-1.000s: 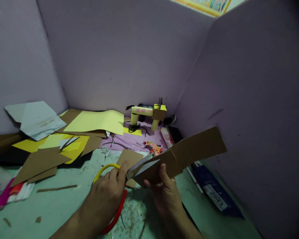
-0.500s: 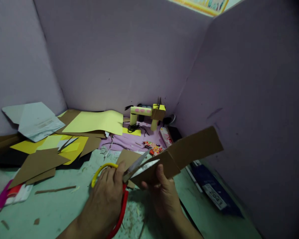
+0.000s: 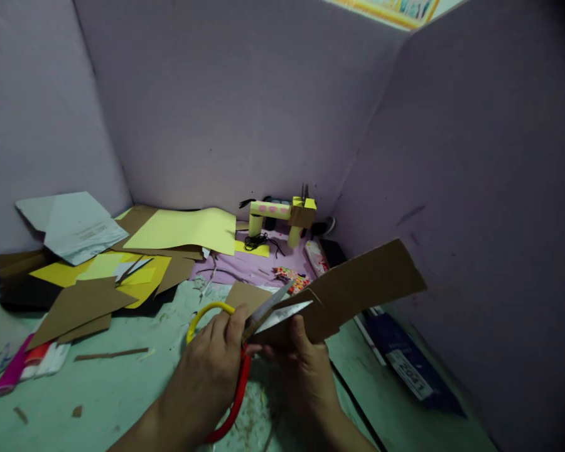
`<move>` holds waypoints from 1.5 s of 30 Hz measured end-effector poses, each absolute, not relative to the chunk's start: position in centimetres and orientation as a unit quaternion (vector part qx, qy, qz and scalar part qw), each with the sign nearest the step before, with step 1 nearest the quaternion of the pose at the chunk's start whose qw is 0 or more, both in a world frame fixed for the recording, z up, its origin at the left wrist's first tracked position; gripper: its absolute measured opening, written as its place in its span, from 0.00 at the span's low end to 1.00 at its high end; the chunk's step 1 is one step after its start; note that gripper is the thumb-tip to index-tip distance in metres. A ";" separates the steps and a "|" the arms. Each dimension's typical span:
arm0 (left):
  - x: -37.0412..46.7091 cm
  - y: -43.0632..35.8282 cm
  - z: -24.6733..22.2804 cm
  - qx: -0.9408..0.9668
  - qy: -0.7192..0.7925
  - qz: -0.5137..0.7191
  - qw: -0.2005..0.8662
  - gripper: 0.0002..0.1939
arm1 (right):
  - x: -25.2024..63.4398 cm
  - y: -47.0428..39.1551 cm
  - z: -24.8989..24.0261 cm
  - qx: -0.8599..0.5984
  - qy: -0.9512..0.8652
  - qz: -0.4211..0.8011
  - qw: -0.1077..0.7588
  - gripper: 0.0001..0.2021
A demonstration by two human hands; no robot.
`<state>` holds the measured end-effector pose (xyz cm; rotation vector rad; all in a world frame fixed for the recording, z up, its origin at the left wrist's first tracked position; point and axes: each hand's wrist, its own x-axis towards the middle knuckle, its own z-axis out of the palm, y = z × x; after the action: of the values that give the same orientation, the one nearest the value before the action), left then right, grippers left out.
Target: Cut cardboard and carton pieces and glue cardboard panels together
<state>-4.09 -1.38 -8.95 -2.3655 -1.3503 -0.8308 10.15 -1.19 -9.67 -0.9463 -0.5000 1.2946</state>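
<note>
My left hand [image 3: 211,361] is closed on a pair of scissors [image 3: 245,386] with one yellow and one red handle loop. The blades are parted, with the brown cardboard [image 3: 362,285] between them near its left end. My right hand [image 3: 308,367] grips the cardboard from below, its thumb on the near face close to the lower blade tip. The piece slants up to the right and is held above the green tabletop. Under the blades, another flat piece of cardboard [image 3: 245,295] lies on the table.
At the back stands a yellow paper-and-cardboard animal figure [image 3: 273,210] beside a black cord [image 3: 257,242]. Yellow paper [image 3: 183,229] and cardboard sheets [image 3: 82,307] are piled at the left. A blue pouch [image 3: 412,364] lies along the right wall, near a black cable [image 3: 358,405].
The scissors and my left hand have shifted slightly right, and the blades sit further along the cardboard. The whole view has moved a little.
</note>
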 end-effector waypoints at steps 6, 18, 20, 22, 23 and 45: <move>-4.4 -1.3 -9.1 -0.833 -0.449 -0.275 0.170 0.16 | 10.2 -1.2 -9.9 -0.424 -0.216 0.583 0.658 0.19; -4.2 -1.1 -8.8 -0.832 -0.453 -0.300 0.118 0.16 | 10.1 -1.0 -10.5 -0.419 -0.209 0.587 0.661 0.17; -3.9 -1.2 -8.8 -0.820 -0.466 -0.309 0.126 0.15 | 9.9 -1.1 -10.7 -0.407 -0.217 0.591 0.662 0.17; -3.6 -1.2 -8.8 -0.810 -0.473 -0.318 0.138 0.13 | 9.7 -1.2 -10.7 -0.394 -0.221 0.596 0.663 0.16; -3.5 -1.1 -8.8 -0.808 -0.475 -0.320 0.138 0.13 | 9.5 -1.2 -10.7 -0.390 -0.220 0.600 0.663 0.16; -4.6 -0.6 -8.6 -0.829 -0.423 -0.343 0.132 0.15 | 9.4 -1.3 -10.1 -0.434 -0.175 0.610 0.639 0.27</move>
<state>-4.64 -0.59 -8.58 -2.4046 -1.2267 -0.9947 9.40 -1.30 -10.07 -0.9900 -0.4003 1.3920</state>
